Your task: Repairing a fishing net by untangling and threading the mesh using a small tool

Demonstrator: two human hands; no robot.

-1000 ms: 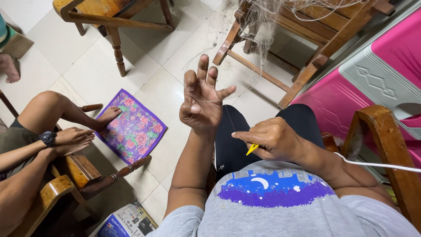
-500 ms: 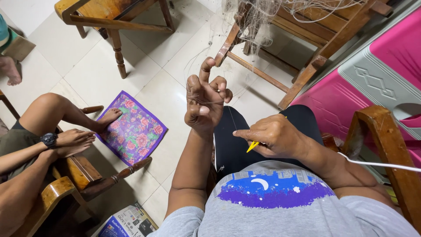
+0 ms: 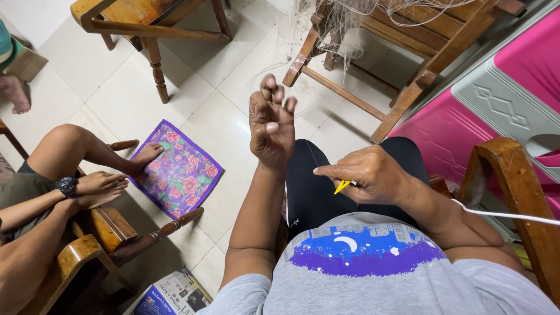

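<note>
The left hand (image 3: 271,125), half-curled, loops pale thin net line (image 3: 303,114) while the right hand (image 3: 373,175) pinches a yellow needle (image 3: 342,186), above white floor tiles (image 3: 192,76).

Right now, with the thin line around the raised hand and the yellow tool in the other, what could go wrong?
1. The thin line loops the left hand fingers; a tug might cut in.
2. It runs to the net on the wooden chair, where it could snag.
3. The yellow tool in the right hand could slip.
</note>
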